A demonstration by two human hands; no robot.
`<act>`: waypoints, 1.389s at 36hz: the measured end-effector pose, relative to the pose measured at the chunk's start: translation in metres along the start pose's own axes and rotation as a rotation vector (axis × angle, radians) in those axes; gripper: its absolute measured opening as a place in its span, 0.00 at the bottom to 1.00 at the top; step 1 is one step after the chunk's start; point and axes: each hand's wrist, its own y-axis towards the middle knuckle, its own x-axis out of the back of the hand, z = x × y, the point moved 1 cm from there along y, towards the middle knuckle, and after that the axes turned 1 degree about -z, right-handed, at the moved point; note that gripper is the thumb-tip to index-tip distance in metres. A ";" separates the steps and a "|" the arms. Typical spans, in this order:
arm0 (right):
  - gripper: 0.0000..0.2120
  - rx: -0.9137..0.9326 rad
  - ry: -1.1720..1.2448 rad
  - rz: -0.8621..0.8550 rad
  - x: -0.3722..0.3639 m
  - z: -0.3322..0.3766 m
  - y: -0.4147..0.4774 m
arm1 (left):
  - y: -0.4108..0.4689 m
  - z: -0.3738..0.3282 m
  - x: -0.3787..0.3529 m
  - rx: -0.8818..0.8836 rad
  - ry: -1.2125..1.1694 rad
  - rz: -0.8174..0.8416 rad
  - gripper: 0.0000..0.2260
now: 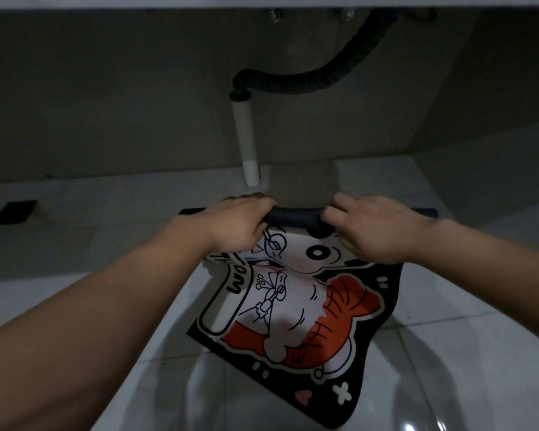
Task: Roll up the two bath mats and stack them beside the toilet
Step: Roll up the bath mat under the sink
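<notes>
Bath mat [296,309] lay on floor tiles [448,353] below sink pipe [248,141]. Left hand [241,227] and right hand [371,231] gripped its rolled far edge, spaced apart, likely for even rolling.

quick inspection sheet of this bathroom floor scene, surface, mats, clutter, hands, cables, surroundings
surface: pale glossy floor tiles, dim light, shadows across them.
job's things: one bath mat with a cartoon print on black, far edge rolled into a thin dark roll, the rest flat on the floor; second mat and toilet not seen.
clutter: dark square floor drain at far left.
grippers: left hand and right hand both closed on the roll, side by side.
cables: nothing seen.
surroundings: black corrugated drain hose joining a white pipe that runs down to the floor, under a counter; grey wall behind.
</notes>
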 end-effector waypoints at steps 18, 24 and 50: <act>0.13 -0.228 0.141 0.120 0.000 0.000 0.014 | 0.006 -0.007 0.000 0.029 0.170 -0.104 0.16; 0.25 0.058 -0.166 -0.074 -0.002 0.004 0.016 | 0.003 -0.003 0.004 0.202 -0.141 0.174 0.13; 0.16 0.009 -0.023 -0.064 -0.006 0.017 0.038 | 0.007 -0.020 0.002 0.149 0.134 0.018 0.15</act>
